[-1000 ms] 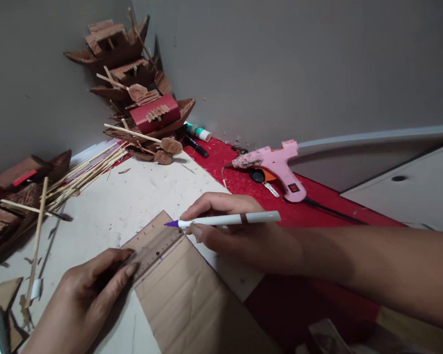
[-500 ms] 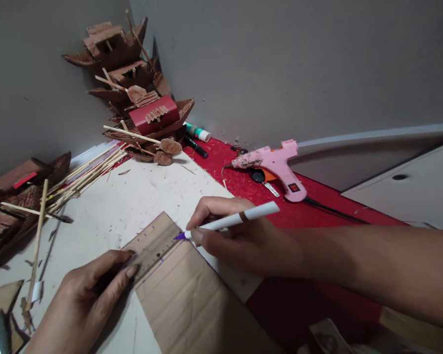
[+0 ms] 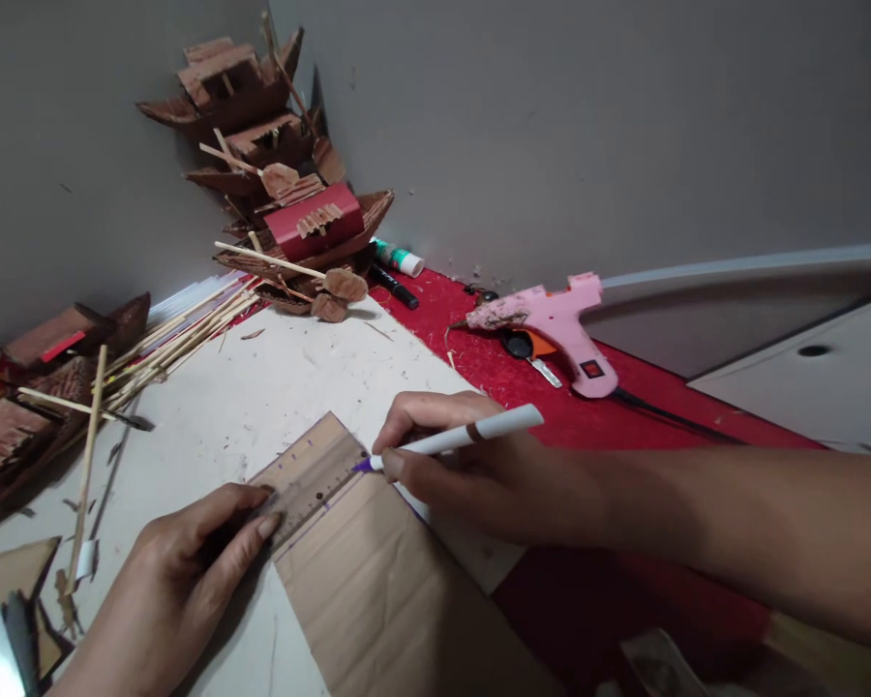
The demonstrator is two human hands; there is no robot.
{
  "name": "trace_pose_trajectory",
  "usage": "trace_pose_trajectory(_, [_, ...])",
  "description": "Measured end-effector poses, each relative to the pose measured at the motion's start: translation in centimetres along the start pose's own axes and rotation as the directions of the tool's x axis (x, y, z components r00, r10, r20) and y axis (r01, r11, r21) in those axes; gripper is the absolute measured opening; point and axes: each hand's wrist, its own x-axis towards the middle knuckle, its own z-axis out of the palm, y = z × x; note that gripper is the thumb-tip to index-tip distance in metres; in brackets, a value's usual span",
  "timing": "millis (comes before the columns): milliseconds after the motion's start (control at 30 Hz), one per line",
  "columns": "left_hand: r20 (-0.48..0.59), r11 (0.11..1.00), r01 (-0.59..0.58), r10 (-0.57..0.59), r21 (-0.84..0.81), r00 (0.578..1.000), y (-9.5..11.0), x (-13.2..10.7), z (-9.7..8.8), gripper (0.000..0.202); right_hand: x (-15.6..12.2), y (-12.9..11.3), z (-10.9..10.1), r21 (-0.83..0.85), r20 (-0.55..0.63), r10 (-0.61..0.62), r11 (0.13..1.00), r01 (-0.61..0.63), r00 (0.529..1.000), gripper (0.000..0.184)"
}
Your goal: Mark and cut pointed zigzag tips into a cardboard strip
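pressing down with the left hand (image 3: 189, 571), fingers together and clamped flat on the near end of a clear plastic ruler (image 3: 311, 476) laid across the far edge of a brown cardboard sheet (image 3: 377, 590) on the white table (image 3: 261, 397). pinching a white pen with purple tip (image 3: 457, 438) in the right hand (image 3: 471, 474), with the nib at the ruler's right end. seemingly ruling a line on the card; calls for a firmly pinned ruler and an even drag along its edge. pink glue gun (image 3: 552, 319) far right, well apart.
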Motion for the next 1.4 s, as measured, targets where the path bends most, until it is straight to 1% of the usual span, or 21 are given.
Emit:
trace_pose_trajectory(133, [0.015,1.000,-0.009,0.008,0.011,1.000,-0.06,-0.04,-0.04,0.016,-0.14,-0.21,-0.06,-0.005,0.024,0.019,1.000,-0.018,1.000,0.006])
trace_pose_trajectory(233, [0.010,1.000,-0.011,0.010,0.016,1.000,-0.16,0.00,-0.03,0.017,-0.21,-0.11,0.06,0.009,0.007,0.030,0.999,-0.031,1.000,0.004])
trace_pose_trajectory(400, [0.008,1.000,-0.007,0.007,0.006,1.000,-0.25,-0.15,0.07,0.016,-0.21,0.15,0.18,0.010,-0.037,0.034,0.999,-0.034,0.999,0.009])
trace_pose_trajectory(500, [-0.011,1.000,-0.013,0.013,-0.003,1.000,-0.13,-0.19,0.05,0.017,-0.16,0.18,0.12,0.003,-0.029,0.046,0.999,-0.046,0.999,0.008])
trace_pose_trajectory(700, [-0.008,0.999,-0.043,0.043,0.003,0.999,0.06,0.06,-0.05,0.016,-0.10,0.05,0.11,0.005,-0.030,0.049,0.999,-0.049,0.998,0.008])
trace_pose_trajectory(867, [-0.007,0.999,-0.035,0.035,0.009,0.999,0.10,0.01,0.00,0.015,-0.13,-0.01,0.04,-0.025,-0.016,0.017,1.000,-0.017,1.000,0.006])
trace_pose_trajectory(1000, [-0.012,1.000,-0.026,0.026,0.000,1.000,0.00,0.03,0.05,0.016,-0.17,-0.03,0.01,-0.055,-0.001,0.032,0.998,-0.032,0.999,0.007])
trace_pose_trajectory(1167, [-0.021,0.999,-0.032,0.032,0.007,0.999,-0.19,-0.06,0.06,0.016,-0.25,-0.01,0.20,-0.118,0.024,-0.051,0.992,0.054,0.998,0.006])
trace_pose_trajectory(1267, [-0.007,1.000,-0.020,0.020,0.006,1.000,-0.20,-0.11,0.07,0.018,-0.34,-0.04,0.32,-0.167,0.075,-0.052,0.984,0.064,0.996,0.009])
trace_pose_trajectory(1400, [0.003,1.000,-0.002,0.002,-0.001,1.000,-0.22,-0.06,0.15,0.019,-0.40,0.06,0.51,-0.174,0.088,-0.062,0.982,0.076,0.994,0.011])
